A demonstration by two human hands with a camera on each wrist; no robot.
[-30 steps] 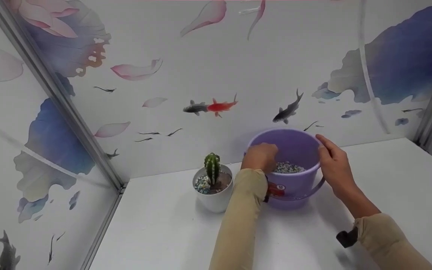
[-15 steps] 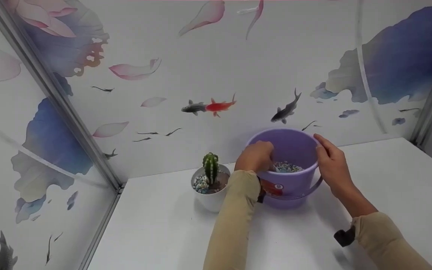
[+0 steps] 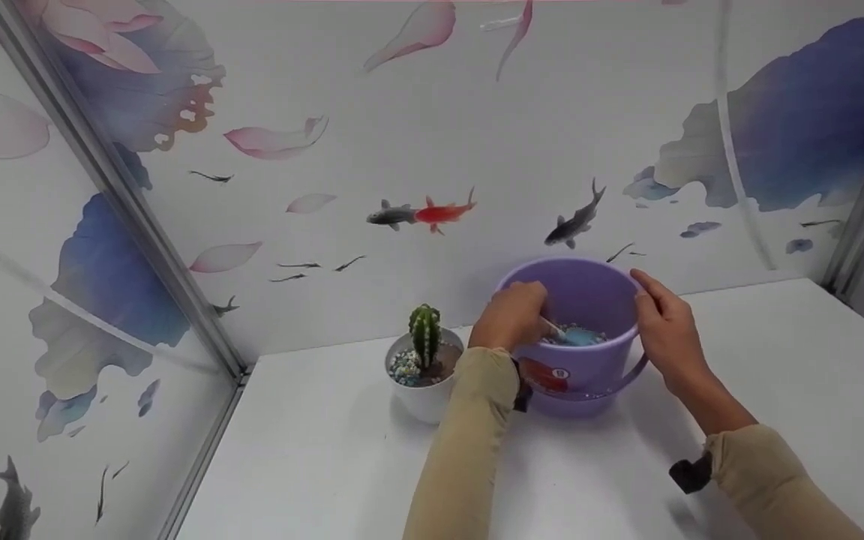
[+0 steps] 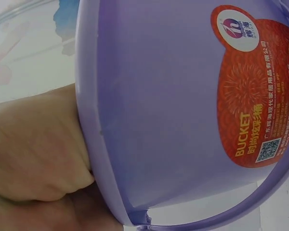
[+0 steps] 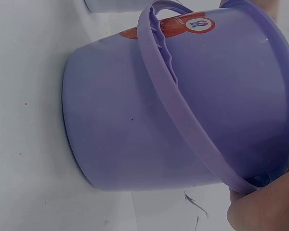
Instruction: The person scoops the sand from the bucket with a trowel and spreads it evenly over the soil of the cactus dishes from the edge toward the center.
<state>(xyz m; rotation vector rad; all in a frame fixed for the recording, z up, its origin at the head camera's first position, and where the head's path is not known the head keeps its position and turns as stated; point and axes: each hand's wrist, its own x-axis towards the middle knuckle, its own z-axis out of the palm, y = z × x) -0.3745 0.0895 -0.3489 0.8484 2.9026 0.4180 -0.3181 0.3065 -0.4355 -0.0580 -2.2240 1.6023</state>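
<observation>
A purple plastic bucket (image 3: 586,367) with a red label stands on the white table (image 3: 327,457) and holds small coloured pebbles (image 3: 601,339). My left hand (image 3: 511,315) reaches over its left rim and grips a small scoop (image 3: 579,337) with a pale handle and a blue bowl, lying on the pebbles. My right hand (image 3: 664,322) grips the bucket's right rim. The left wrist view shows the bucket wall (image 4: 149,96) and label close up, with the left hand (image 4: 38,144) at the rim. In the right wrist view, the bucket (image 5: 135,120) lies beside the right hand (image 5: 267,207).
A small green cactus (image 3: 424,334) grows in a white pot (image 3: 426,401) topped with pebbles, just left of the bucket and touching my left sleeve. Patterned walls close in behind and to the left. The bucket's handle (image 5: 183,110) hangs down its side.
My left hand has turned inside the bucket, and the scoop's blue bowl now shows above the pebbles. The right hand and the bucket have stayed put.
</observation>
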